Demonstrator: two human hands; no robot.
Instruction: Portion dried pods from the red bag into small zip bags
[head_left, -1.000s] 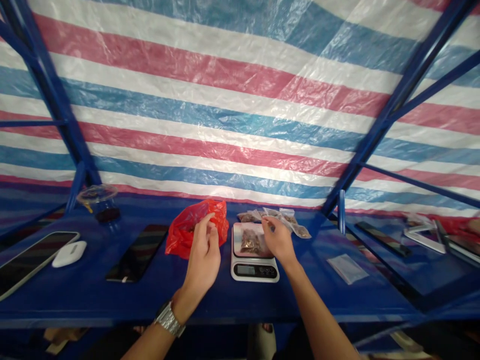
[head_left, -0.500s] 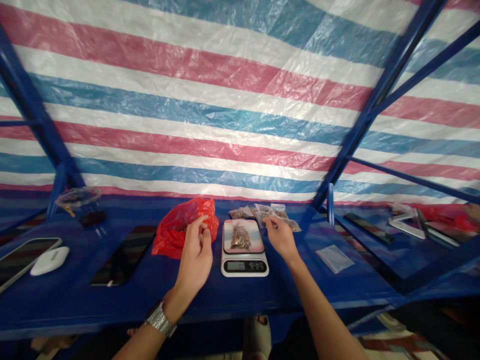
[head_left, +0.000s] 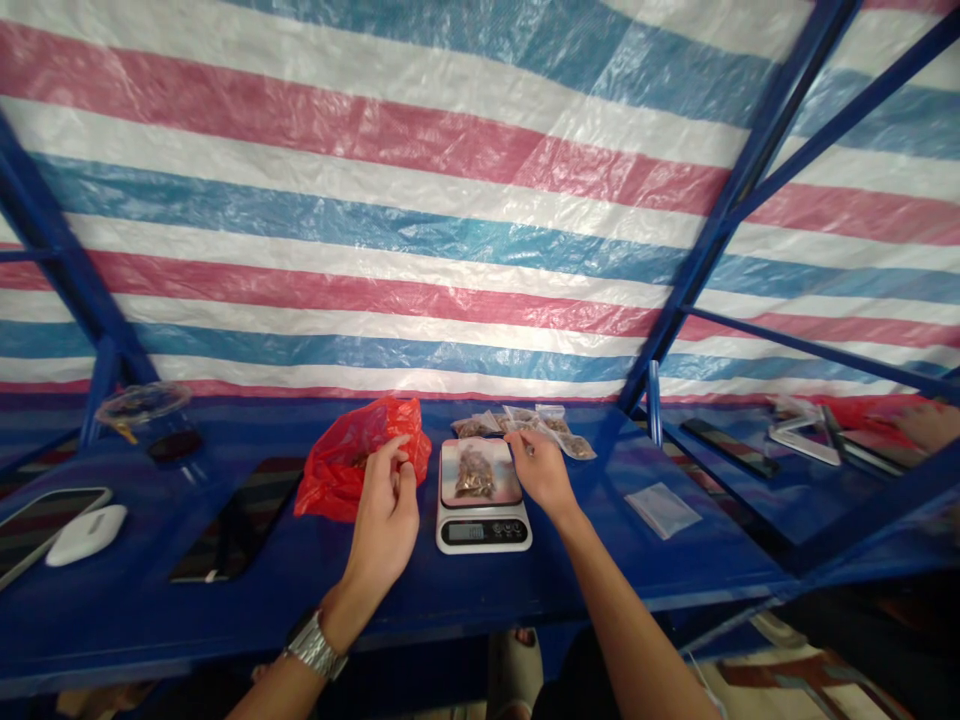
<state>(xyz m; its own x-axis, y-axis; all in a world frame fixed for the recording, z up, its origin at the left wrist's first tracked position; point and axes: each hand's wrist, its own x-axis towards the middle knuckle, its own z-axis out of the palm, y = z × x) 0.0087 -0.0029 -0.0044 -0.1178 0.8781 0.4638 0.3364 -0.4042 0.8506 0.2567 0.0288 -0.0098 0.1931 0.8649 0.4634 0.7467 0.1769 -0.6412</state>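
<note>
My left hand, with a metal wristwatch on its wrist, has its fingertips pinched together at the edge of a red plastic bag. Whether they grip anything is hidden. My right hand is above the far edge of a digital kitchen scale, with its fingertips at small clear bags of brown pieces. One more such bag lies on the scale's pan, apart from both hands.
On the blue table lie a white computer mouse, a black smartphone, a tablet and a flat clear bag. A clear cup stands far left. A co-worker's hand shows at far right.
The whole scene has drifted left in view as my head turned. Both hands stay over the same things, and a co-worker's hand shows more clearly at the right edge.
</note>
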